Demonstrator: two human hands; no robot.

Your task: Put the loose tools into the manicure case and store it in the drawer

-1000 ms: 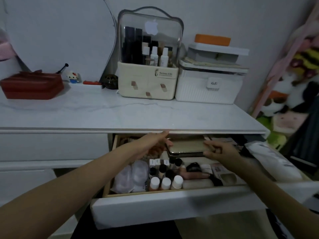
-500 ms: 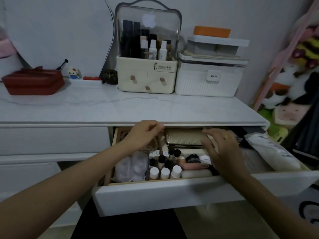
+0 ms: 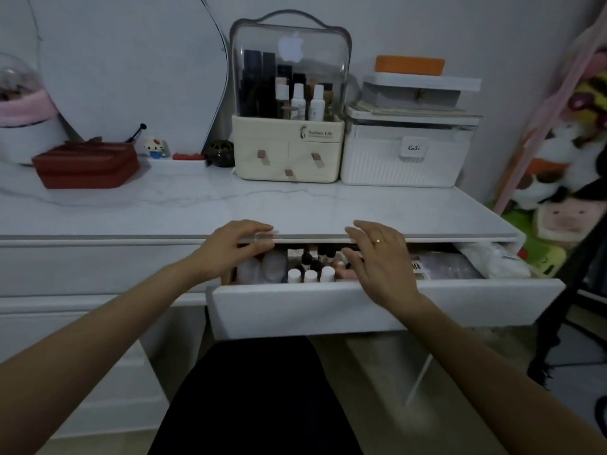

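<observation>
White drawer front (image 3: 377,310) stands only partly out from under the marble-look dressing tabletop (image 3: 197,205), so just the front strip of its contents shows. The person's left hand (image 3: 235,249) hangs over the gap at the drawer's left part, fingers loosely bent and slightly apart, the tips near the tabletop's front edge; whether they touch that edge I cannot tell, and they grip nothing I can see. The right hand (image 3: 382,261), with a gold ring (image 3: 378,241) on one finger, reaches over the drawer front with fingers nearly straight and a little spread, also holding nothing.

The manicure case cannot be seen from here; if it lies in the drawer it is at the back, hidden beneath the tabletop. No loose tools lie on the tabletop that I can make out. My judgement is that the storing is close to finished and both hands are placed to clear the opening or to push the drawer home.

Inside, small white-capped bottles (image 3: 310,275) stand in a row just behind the drawer front, with pale plastic containers (image 3: 262,266) to their left and a white packet (image 3: 496,262) sticking up at the right end; that packet could catch on the tabletop if the drawer is pushed shut. At the back of the tabletop stand a clear-domed cosmetics organiser (image 3: 289,103), a white ribbed storage box (image 3: 404,156) and a red box (image 3: 85,165), all well away from the hands.
</observation>
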